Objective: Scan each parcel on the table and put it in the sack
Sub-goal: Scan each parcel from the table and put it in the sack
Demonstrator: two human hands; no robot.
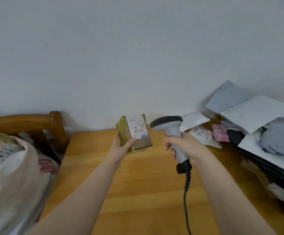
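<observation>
- The fingers (131,141) of the left hand (121,148) curl round the cardboard box (140,141), thumb on its front, holding it upright at the far side of the surface (146,192). The grip is only at one corner, so it may slip.
- The fingers (169,143) of the right hand (187,146) wrap the barcode scanner (167,123) handle. Its head sits right of the label (138,128); aimed badly, the scan may miss.
- Both arms reach forward. The sack (14,184) is at the left.
</observation>
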